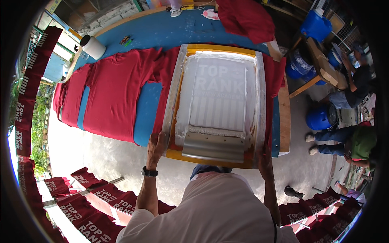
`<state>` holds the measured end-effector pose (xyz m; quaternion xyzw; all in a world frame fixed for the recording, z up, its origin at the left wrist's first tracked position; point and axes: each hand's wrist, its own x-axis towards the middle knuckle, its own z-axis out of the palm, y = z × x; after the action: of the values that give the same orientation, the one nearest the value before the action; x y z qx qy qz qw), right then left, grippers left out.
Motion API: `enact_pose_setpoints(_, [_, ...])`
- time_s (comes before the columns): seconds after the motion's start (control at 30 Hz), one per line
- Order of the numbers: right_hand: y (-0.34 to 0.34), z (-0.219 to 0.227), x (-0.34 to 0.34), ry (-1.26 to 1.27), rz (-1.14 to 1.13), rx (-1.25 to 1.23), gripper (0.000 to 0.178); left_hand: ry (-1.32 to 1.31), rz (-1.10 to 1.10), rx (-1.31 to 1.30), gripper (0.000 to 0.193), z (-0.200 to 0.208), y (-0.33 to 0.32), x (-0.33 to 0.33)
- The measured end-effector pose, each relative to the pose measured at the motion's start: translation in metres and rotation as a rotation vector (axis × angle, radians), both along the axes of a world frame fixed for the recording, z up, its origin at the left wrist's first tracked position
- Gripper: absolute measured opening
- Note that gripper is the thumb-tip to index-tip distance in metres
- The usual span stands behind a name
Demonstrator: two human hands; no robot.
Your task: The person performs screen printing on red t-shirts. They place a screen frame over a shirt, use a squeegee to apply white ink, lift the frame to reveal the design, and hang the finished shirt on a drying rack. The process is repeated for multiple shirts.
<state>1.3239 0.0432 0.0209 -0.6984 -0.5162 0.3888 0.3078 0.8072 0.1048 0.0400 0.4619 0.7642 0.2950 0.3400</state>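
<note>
A screen printing frame lies over a red shirt on the blue table, near its right end. White ink coats the mesh, and pale lettering and stripes show through it. A wide metal squeegee rests inside the frame at the near end, touched by neither hand. My left hand is closed around the frame's near left corner, with a dark watch at the wrist. On the opposite side, my right hand grips the near right corner; its fingers are partly hidden.
More red shirts lie flat leftward along the blue table. A white jug and a heaped red cloth are farther back. Printed red pieces hang behind me. Blue drums and people stand at the right.
</note>
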Motion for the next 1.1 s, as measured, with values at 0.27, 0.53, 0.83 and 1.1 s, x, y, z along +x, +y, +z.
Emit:
enact_pose_setpoints(0.27, [0.011,0.055,-0.003,0.185,-0.193,-0.045,0.055,-0.057,-0.131,-0.104,0.060,0.067,0.021,0.004])
enact_pose_setpoints(0.53, [0.028,0.129,-0.014,0.106,-0.205,-0.009,0.048,-0.087,-0.161,-0.111,0.058,0.110,0.028,-0.002])
enact_pose_setpoints(0.83, [0.027,0.154,-0.041,0.050,-0.363,0.100,0.062,0.085,-0.365,0.427,0.049,0.067,0.040,-0.020])
enact_pose_setpoints(1.1, [0.005,0.187,-0.085,0.110,-0.392,0.176,0.072,-0.263,-0.168,0.102,0.083,0.105,0.029,-0.061])
